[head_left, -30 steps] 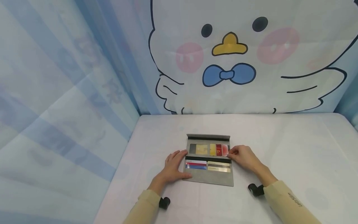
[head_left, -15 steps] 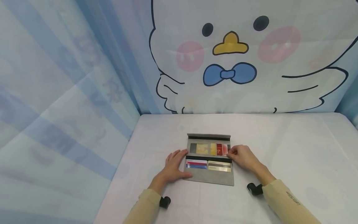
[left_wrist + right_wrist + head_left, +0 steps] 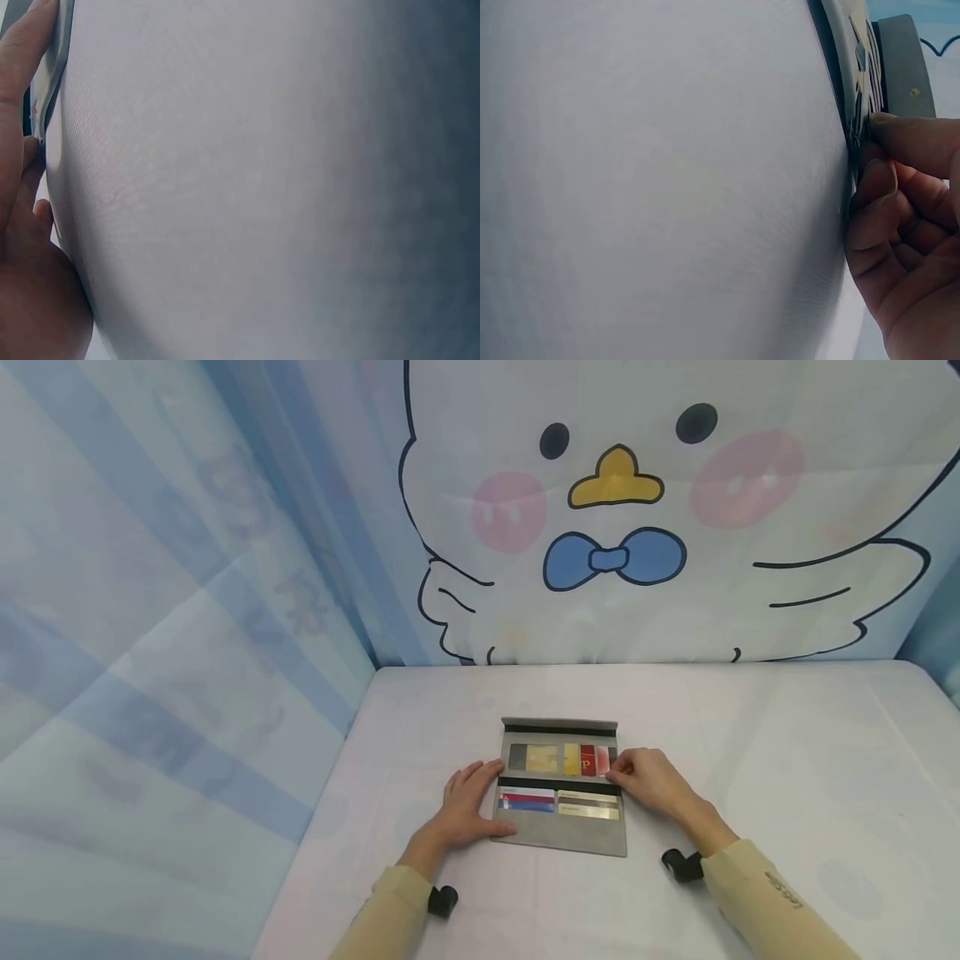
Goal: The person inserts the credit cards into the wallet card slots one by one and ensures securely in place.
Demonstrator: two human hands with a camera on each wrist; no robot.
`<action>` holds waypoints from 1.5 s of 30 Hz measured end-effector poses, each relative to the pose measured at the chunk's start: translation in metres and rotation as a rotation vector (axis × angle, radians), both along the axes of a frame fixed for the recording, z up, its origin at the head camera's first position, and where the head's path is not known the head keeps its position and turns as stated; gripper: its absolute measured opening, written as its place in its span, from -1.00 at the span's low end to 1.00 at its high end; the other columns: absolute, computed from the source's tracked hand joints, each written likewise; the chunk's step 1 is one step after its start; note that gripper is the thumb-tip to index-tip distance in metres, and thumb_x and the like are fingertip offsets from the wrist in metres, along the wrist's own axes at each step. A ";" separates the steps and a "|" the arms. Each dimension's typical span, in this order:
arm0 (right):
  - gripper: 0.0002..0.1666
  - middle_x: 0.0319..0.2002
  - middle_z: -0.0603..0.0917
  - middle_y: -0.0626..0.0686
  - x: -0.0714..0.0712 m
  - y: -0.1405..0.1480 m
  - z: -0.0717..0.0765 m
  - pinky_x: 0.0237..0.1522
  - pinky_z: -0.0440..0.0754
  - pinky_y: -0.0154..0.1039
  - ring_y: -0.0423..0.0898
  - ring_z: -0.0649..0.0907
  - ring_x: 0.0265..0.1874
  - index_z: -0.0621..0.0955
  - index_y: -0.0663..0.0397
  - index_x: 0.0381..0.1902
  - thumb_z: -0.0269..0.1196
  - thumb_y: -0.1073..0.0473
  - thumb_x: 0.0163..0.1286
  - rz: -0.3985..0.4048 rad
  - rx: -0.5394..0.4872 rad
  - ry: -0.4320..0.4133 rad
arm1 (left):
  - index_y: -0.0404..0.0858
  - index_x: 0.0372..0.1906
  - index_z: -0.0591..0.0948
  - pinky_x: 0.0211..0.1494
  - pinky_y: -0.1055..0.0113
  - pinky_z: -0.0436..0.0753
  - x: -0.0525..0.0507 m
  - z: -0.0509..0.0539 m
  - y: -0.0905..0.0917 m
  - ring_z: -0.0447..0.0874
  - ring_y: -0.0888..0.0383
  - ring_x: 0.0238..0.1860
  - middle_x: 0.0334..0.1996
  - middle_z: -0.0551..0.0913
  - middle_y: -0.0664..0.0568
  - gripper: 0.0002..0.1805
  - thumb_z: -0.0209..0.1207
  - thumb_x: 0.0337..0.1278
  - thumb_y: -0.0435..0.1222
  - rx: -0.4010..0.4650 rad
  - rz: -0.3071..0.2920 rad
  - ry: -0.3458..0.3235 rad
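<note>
A grey wallet (image 3: 564,837) lies unfolded on the table, with cards in its slots. My left hand (image 3: 467,808) rests at its left side, fingers spread, with fingertips and thumb touching the edge. At the upper section's right end, my right hand (image 3: 654,782) pinches a pink-and-white card (image 3: 602,760) between thumb and curled fingers. Beside that card show a red card (image 3: 587,761) and a yellow card (image 3: 542,759). In the right wrist view, the thumb and fingers of the right hand (image 3: 911,195) meet at the wallet's edge, hiding the card's end.
A white-covered table (image 3: 750,727) surrounds the wallet. Lower slots hold striped cards (image 3: 527,800) and gold cards (image 3: 588,806). A printed curtain (image 3: 615,618) hangs behind the table, and blue cloth (image 3: 150,610) at the left. Black wrist cameras (image 3: 442,902) sit at both sleeves.
My right hand has shifted slightly left at the wallet's right edge, covering a little more of the pink-and-white card. The left hand and wallet stay in place.
</note>
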State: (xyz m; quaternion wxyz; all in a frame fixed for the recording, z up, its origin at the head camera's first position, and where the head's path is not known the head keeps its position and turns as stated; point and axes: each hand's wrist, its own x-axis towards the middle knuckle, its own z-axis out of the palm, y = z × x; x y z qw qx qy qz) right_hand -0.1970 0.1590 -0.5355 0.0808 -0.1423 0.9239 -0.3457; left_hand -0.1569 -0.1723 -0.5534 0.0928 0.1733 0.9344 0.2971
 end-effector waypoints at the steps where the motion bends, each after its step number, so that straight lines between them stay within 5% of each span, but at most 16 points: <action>1: -0.84 -0.50 0.61 -0.04 0.000 0.001 0.000 -0.40 0.54 -0.23 -0.12 0.52 -0.48 0.68 0.24 -0.35 0.34 0.23 0.38 0.000 0.000 0.005 | -0.10 0.56 0.23 0.54 -0.09 -0.20 0.000 0.000 0.000 -0.07 -0.04 0.55 0.52 0.25 0.05 0.09 0.50 -0.08 0.11 -0.001 0.000 0.000; 9: -0.87 -0.43 0.67 0.00 0.003 0.008 0.002 -0.33 0.62 -0.15 -0.11 0.61 -0.42 0.69 0.30 -0.28 0.34 0.28 0.34 -0.015 -0.057 0.075 | -0.22 0.53 0.26 0.52 -0.16 -0.14 -0.001 0.002 0.000 -0.01 -0.11 0.53 0.50 0.28 -0.03 0.08 0.52 -0.08 0.02 0.032 -0.041 0.042; 28: -0.68 -0.31 0.69 0.04 0.015 0.017 0.007 -0.24 0.68 -0.14 -0.06 0.66 -0.32 0.64 0.40 -0.04 0.36 0.27 0.34 -0.077 -0.101 0.043 | -0.22 0.53 0.27 0.51 -0.19 -0.12 -0.005 0.001 -0.001 0.00 -0.13 0.53 0.49 0.29 -0.06 0.07 0.52 -0.08 0.02 0.038 -0.055 0.037; 40: -0.59 -0.15 0.72 0.17 0.026 0.023 0.011 -0.14 0.70 -0.01 0.02 0.68 -0.23 0.62 0.41 0.07 0.38 0.28 0.33 -0.099 -0.112 0.143 | -0.24 0.52 0.29 0.52 -0.10 0.09 -0.008 0.000 -0.013 0.12 -0.16 0.51 0.49 0.28 -0.16 -0.05 0.45 0.06 -0.04 0.168 0.054 -0.024; 45: -0.60 -0.11 0.71 0.21 0.033 0.027 0.013 -0.13 0.69 0.03 0.07 0.68 -0.19 0.62 0.40 0.07 0.38 0.29 0.33 -0.108 -0.100 0.247 | -0.28 0.51 0.28 0.51 -0.09 0.13 -0.006 0.003 -0.015 0.16 -0.17 0.50 0.48 0.28 -0.20 -0.10 0.42 0.12 -0.11 0.208 0.085 0.010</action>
